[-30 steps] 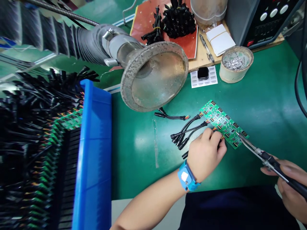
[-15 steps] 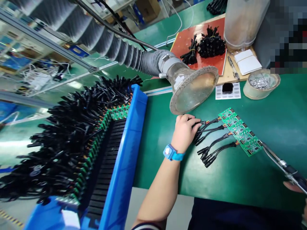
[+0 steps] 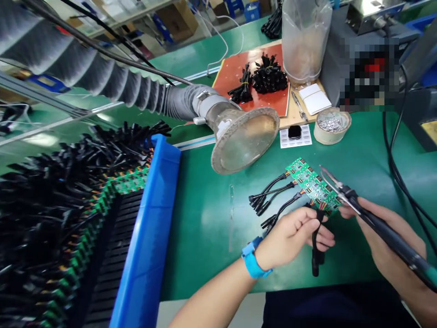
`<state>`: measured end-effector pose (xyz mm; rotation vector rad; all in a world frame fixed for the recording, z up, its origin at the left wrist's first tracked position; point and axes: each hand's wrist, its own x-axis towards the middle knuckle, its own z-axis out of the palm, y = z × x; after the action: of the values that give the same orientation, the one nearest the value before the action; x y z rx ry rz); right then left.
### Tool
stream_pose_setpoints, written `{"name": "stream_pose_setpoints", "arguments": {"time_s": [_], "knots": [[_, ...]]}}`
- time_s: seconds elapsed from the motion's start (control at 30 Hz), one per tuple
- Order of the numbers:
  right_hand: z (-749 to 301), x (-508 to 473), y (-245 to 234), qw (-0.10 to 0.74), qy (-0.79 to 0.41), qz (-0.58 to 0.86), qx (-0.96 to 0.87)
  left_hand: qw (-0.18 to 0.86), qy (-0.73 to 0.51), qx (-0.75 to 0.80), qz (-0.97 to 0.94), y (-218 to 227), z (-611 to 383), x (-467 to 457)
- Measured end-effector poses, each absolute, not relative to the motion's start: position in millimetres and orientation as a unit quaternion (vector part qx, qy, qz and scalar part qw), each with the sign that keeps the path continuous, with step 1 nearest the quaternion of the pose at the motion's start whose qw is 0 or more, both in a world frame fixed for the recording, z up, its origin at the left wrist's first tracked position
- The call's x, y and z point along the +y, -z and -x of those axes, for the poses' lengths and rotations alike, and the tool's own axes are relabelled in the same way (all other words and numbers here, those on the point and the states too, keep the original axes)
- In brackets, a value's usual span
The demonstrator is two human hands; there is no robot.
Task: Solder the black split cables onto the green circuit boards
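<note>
My left hand (image 3: 292, 238) is shut on a black forked cable (image 3: 317, 243), just below the lower edge of a green circuit board (image 3: 312, 184) with small digit displays. My right hand (image 3: 389, 237) grips a soldering iron (image 3: 378, 230), its metal tip (image 3: 326, 175) above the board's right side. I cannot tell whether the tip touches the board. Several more black forked cables (image 3: 269, 200) lie on the green mat, their coloured wires running to the board's left edge.
A blue tray (image 3: 146, 228) full of soldered boards and black cables stands to the left. A fume extractor hood (image 3: 244, 141) hangs above the mat. Behind it are a red board (image 3: 252, 77) with bundled connectors, a tin of solder scraps (image 3: 332, 126) and a pixelated bench unit (image 3: 368, 73).
My left hand has moved right from the cable ends and now holds a cable up near the board. My right hand has brought the iron in over the board. The view has shifted.
</note>
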<state>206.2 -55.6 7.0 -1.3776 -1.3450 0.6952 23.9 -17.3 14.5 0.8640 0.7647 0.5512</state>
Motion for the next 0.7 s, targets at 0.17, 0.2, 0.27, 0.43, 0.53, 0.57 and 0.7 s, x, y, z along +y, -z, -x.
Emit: {"name": "stream_pose_setpoints", "arguments": {"time_s": [0.17,0.2,0.27,0.43,0.53,0.57,0.7], "knots": [[-194.6,-42.2,-8.6,0.479,-0.442,0.604,-0.458,0.82,-0.246,0.357,-0.373,-7.6,-31.2,-24.5],[-193.7,-41.2,-9.0,0.491,-0.462,0.594,-0.439,0.816,-0.242,0.36,-0.381,-8.7,-31.3,-24.8],[-191.7,-40.2,-10.2,0.517,-0.489,0.573,-0.408,0.802,-0.239,0.371,-0.403,-10.7,-31.7,-24.6],[-185.7,-42.8,-10.6,0.492,-0.486,0.588,-0.42,0.701,-0.297,0.454,-0.463,-9.3,-34.8,-20.2],[-182.1,-46.9,-6.2,0.522,-0.444,0.591,-0.425,0.709,-0.316,0.462,-0.43,-8.4,-36.1,-17.9],[-181.8,-48.2,-4.5,0.534,-0.438,0.587,-0.424,0.733,-0.315,0.447,-0.406,-8.8,-36.2,-17.5],[-188.1,-51.0,-0.5,0.528,-0.423,0.558,-0.481,0.829,-0.286,0.39,-0.281,-11.7,-34.1,-16.8]]}}
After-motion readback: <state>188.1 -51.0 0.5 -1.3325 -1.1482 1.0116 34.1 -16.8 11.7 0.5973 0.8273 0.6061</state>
